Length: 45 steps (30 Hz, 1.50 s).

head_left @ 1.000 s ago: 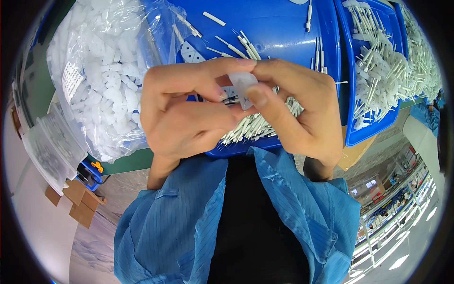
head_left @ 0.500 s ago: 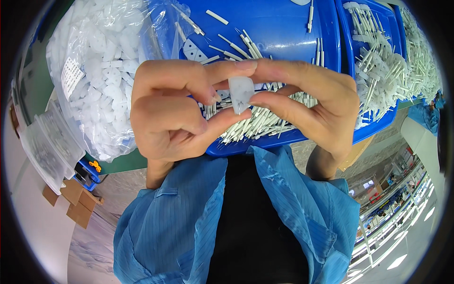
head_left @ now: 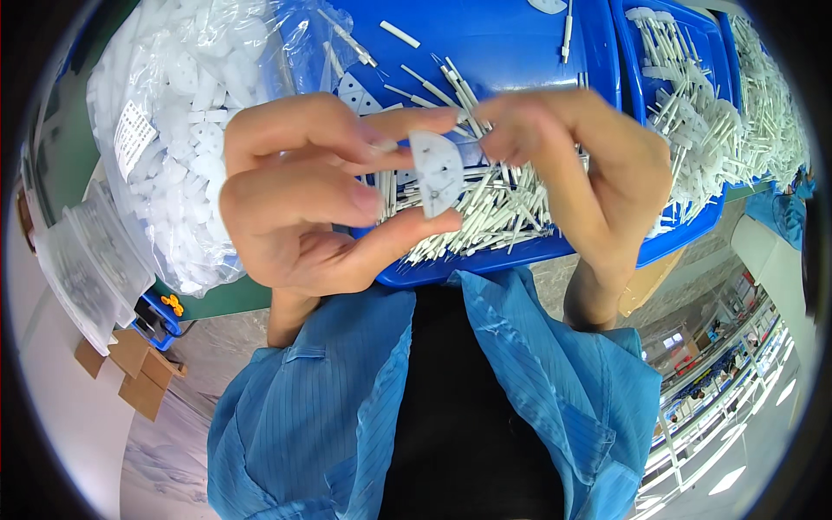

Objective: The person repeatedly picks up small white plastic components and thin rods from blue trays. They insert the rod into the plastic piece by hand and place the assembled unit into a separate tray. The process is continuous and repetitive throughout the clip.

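Observation:
Between the thumb and fingertips of my left hand (head_left: 303,195) is a white half-round plastic piece (head_left: 438,173) with small holes, held upright by its ends. To its right, my right hand (head_left: 598,165) is raised with thumb and index finger drawn together. Those fingertips are smeared by motion, and whatever is between them cannot be made out. Beneath both hands, a pile of thin white rods (head_left: 485,227) with fine wire ends lies in a blue tray (head_left: 485,269). The hands cover part of this pile.
At the left, a clear plastic bag (head_left: 186,95) bulges with white half-round pieces. More blue bins at the right hold assembled-looking rods and plates (head_left: 693,130). Stacked clear containers (head_left: 91,260) stand at the lower left, near orange-handled scissors (head_left: 172,304).
My right hand has let go of the plastic piece and moved right and slightly up, its fingers drawing together. The piece has turned in my left hand, showing its half-round face.

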Each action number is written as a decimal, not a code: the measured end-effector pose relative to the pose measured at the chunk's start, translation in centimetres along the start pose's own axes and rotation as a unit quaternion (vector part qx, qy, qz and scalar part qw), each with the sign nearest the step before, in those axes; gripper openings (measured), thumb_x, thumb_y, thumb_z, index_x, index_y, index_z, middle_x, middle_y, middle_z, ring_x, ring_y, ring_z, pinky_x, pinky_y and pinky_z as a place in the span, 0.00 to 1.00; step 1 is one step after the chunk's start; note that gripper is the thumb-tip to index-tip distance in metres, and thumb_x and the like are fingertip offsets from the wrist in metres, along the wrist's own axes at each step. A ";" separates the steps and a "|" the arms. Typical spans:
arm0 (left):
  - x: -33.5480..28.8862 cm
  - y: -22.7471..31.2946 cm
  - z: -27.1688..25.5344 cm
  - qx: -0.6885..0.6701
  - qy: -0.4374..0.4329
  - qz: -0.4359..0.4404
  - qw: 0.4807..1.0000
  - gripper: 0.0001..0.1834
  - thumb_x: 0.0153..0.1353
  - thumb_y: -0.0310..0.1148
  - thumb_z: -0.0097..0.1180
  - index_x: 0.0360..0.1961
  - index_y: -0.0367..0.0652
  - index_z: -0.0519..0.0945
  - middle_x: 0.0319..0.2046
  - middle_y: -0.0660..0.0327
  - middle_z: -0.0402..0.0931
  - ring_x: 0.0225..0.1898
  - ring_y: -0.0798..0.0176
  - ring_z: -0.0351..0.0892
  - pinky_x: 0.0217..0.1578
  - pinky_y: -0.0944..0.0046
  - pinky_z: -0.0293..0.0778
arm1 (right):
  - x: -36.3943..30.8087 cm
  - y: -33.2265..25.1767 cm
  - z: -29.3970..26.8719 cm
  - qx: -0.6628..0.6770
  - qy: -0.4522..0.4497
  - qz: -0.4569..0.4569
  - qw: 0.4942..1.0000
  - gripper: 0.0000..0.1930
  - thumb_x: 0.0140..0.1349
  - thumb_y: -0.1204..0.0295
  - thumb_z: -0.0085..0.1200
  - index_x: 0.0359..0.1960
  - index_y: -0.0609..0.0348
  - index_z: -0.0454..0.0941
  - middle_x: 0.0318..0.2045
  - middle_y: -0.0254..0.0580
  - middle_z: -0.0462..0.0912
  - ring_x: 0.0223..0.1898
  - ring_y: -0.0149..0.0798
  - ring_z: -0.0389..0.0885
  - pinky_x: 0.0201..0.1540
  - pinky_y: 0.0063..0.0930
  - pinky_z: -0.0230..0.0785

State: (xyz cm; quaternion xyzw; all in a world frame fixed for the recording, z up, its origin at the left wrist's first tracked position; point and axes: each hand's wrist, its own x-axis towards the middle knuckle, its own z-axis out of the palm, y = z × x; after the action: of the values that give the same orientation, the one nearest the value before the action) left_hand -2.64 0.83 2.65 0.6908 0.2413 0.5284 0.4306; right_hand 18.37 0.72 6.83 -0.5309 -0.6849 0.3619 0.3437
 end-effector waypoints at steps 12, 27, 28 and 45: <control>-0.8 0.1 1.3 -0.038 0.197 -0.184 0.962 0.17 0.66 0.42 0.54 0.45 0.39 0.73 0.46 0.48 0.69 0.37 0.41 0.84 0.40 0.50 0.85 | 0.3 3.1 3.6 -0.275 -0.010 -0.074 0.959 0.06 0.50 0.82 0.56 0.30 0.63 0.73 0.27 0.45 0.75 0.33 0.43 0.79 0.31 0.32 0.75; -0.8 -0.6 2.0 -0.159 0.232 -0.179 0.943 0.12 0.65 0.30 0.56 0.44 0.32 0.72 0.45 0.48 0.72 0.42 0.56 0.81 0.44 0.54 0.82 | -2.3 -0.9 4.2 0.001 -0.025 0.042 0.999 0.06 0.64 0.78 0.52 0.42 0.62 0.73 0.18 0.37 0.74 0.17 0.32 0.74 0.21 0.24 0.65; -0.8 -0.6 2.0 -0.165 0.231 -0.176 0.942 0.12 0.65 0.30 0.56 0.44 0.33 0.72 0.45 0.48 0.72 0.42 0.56 0.81 0.44 0.55 0.82 | -2.2 -0.8 4.5 -0.020 -0.010 0.023 0.999 0.06 0.63 0.78 0.53 0.41 0.62 0.74 0.19 0.38 0.75 0.16 0.33 0.76 0.21 0.25 0.66; -0.7 -0.4 2.3 -0.163 0.209 -0.161 0.951 0.12 0.63 0.27 0.57 0.44 0.32 0.71 0.44 0.49 0.72 0.42 0.59 0.81 0.43 0.60 0.81 | -2.5 -1.4 4.5 -0.081 0.005 -0.033 0.996 0.05 0.60 0.80 0.58 0.35 0.63 0.75 0.16 0.37 0.76 0.14 0.29 0.76 0.17 0.23 0.64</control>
State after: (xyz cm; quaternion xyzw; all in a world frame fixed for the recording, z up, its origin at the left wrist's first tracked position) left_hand -0.62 -0.31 1.77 0.4372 0.3444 0.6163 0.5571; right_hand 14.37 -2.55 5.54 -0.5355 -0.7275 0.2910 0.3152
